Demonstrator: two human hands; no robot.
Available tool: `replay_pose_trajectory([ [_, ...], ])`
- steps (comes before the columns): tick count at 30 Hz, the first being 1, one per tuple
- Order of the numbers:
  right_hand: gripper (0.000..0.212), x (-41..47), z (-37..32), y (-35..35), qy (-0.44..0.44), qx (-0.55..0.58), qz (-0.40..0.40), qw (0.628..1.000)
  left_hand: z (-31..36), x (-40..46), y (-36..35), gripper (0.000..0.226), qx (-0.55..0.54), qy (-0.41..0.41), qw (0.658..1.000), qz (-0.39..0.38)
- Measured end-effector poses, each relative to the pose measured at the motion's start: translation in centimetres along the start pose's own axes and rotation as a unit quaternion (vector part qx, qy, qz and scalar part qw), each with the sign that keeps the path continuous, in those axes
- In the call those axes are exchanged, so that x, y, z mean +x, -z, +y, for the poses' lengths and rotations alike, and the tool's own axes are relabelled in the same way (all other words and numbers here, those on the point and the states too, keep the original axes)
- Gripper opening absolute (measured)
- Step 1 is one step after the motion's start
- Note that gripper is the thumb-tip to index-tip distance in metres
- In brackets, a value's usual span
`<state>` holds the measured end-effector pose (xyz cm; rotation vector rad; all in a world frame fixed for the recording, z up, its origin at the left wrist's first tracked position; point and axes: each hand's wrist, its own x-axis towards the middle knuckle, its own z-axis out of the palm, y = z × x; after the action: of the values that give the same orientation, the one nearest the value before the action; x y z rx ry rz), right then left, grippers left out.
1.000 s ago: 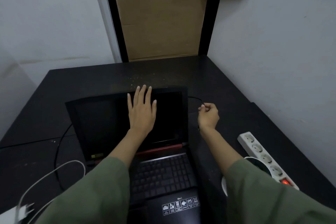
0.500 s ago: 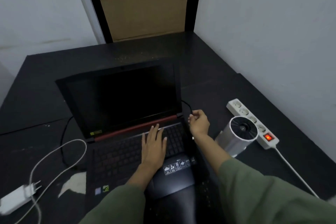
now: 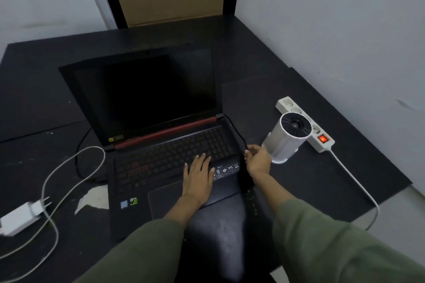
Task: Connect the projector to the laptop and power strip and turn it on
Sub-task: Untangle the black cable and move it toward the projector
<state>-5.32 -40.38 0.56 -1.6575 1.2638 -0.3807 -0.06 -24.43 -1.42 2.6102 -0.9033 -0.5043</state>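
Right hand pinches black cable at laptop edge; projector just right of it; left hand flat, open, on palmrest.

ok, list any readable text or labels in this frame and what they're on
"IPS": sticker strip on the laptop palm rest, beside the left hand.
Rest of that strip: too small to read.
Yellow label on the screen bezel: blurred.
Two badges at the laptop's front left: unreadable.
Power strip: no text visible.
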Motion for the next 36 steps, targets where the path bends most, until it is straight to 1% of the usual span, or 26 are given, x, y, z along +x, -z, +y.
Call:
replay_pose_trajectory([
  [3, 0.025, -0.1, 1.3, 0.7, -0.019, -0.026, -0.008, 0.999, 0.3, -0.1, -0.2, 0.047, 0.005, 0.004, 1.000, 0.000],
  [6, 0.024, -0.4, 2.6, 1.7, -0.016, -0.070, -0.014, 0.997, 0.8, 0.1, -0.5, 0.048, 0.009, 0.019, 1.000, 0.005],
  [12, 0.023, 0.2, 3.2, 3.3, -0.019, -0.076, -0.045, 0.996, 3.7, 0.7, -1.8, 0.047, -0.003, 0.029, 1.000, 0.010],
  [18, 0.022, 0.6, 4.5, 5.4, -0.012, -0.100, -0.065, 0.993, 6.2, 0.9, -3.6, 0.048, 0.017, 0.023, 1.000, 0.010],
  [24, 0.020, 1.1, 4.7, 6.1, -0.013, -0.100, -0.088, 0.991, 6.9, 1.0, -4.1, 0.048, 0.021, 0.041, 0.999, 0.019],
  [30, 0.012, 1.4, 5.1, 6.1, -0.041, -0.080, -0.113, 0.989, 6.9, 0.9, -4.2, 0.047, -0.002, 0.047, 0.998, 0.036],
  [36, 0.010, 1.7, 5.1, 6.3, -0.054, -0.070, -0.125, 0.988, 6.9, 0.8, -4.1, 0.046, -0.004, 0.051, 0.998, 0.045],
])
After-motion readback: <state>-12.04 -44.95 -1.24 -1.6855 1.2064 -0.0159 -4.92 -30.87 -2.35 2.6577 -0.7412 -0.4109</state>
